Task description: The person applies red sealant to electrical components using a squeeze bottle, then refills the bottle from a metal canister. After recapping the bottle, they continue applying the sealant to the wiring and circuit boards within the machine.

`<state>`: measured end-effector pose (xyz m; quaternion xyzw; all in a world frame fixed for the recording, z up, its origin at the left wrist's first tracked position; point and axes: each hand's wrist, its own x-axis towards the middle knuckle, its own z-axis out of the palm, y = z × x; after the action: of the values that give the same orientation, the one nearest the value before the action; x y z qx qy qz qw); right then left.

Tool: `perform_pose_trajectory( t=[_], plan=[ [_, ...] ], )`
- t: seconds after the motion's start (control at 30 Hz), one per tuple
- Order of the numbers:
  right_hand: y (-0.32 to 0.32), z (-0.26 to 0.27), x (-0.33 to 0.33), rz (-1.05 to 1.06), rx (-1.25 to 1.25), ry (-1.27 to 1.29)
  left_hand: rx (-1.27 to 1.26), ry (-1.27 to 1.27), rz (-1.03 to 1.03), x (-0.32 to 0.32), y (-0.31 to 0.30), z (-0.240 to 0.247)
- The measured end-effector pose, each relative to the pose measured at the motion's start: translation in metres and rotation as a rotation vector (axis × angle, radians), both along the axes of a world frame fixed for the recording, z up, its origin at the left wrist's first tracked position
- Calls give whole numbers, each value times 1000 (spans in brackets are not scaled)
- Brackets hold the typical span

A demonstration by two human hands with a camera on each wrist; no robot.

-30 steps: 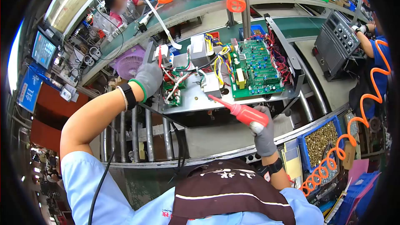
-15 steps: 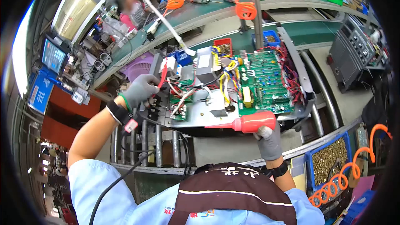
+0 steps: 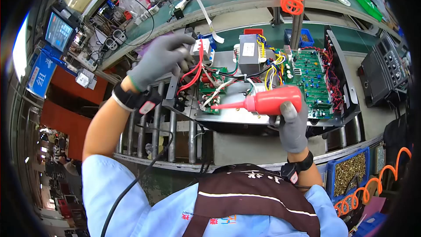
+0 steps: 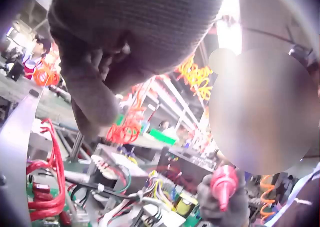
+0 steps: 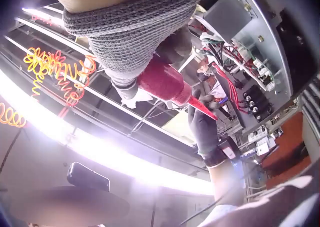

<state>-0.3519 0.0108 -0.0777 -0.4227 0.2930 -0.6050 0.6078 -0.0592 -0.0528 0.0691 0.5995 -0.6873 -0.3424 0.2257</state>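
Observation:
My right hand (image 3: 294,129), in a grey glove, grips a red squeeze bottle (image 3: 278,99) with a long tapered nozzle. The bottle lies nearly level over the front of an open metal chassis (image 3: 239,115), nozzle pointing left. My gloved left hand (image 3: 153,63) is raised above the chassis's left end, fingers loosely bent beside the thick red wires (image 3: 201,61). No object shows between those fingers in the left wrist view (image 4: 95,82). Inside the chassis are a small circuit board with white wires, a grey boxed transformer (image 3: 249,53) and a large green circuit board (image 3: 311,77).
Metal rollers (image 3: 172,138) run beneath the chassis. At right stands a dark finished machine (image 3: 383,72). A blue bin of brass-coloured fasteners (image 3: 349,173) and an orange coiled hose (image 3: 372,180) are at the near right. A person sits across the far bench (image 3: 237,11).
My left hand has come up and away from the red wires, its fingers loosening. The bottle has moved from a slant to nearly level, still in my right hand. The head view has shifted.

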Motion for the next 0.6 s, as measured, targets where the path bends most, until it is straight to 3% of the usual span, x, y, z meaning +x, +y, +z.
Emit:
perform_pose_trajectory(
  t=[0.07, 0.13, 0.23, 0.3, 0.37, 0.43, 0.6],
  plan=[
    [-3, 4, 19, -15, -13, 0, -103, 55, 18, 12, 12, -4],
    [-6, 11, 37, 2, -8, -12, -453, -11, 82, 27, 31, -34],
    [-11, 12, 64, -95, -100, 167, -569, 312, 211, 35, 53, -99],
    [-16, 7, 81, -106, -101, 105, -503, 526, 381, 17, 70, -111],
    [-21, 2, 91, -76, -127, 175, -632, 449, 379, 21, 70, -131],
    [-24, -3, 100, -104, -155, 161, -604, 653, 395, 12, 77, -139],
    [-29, -6, 111, -109, -201, 202, -599, 576, 352, 19, 73, -144]
  ],
)
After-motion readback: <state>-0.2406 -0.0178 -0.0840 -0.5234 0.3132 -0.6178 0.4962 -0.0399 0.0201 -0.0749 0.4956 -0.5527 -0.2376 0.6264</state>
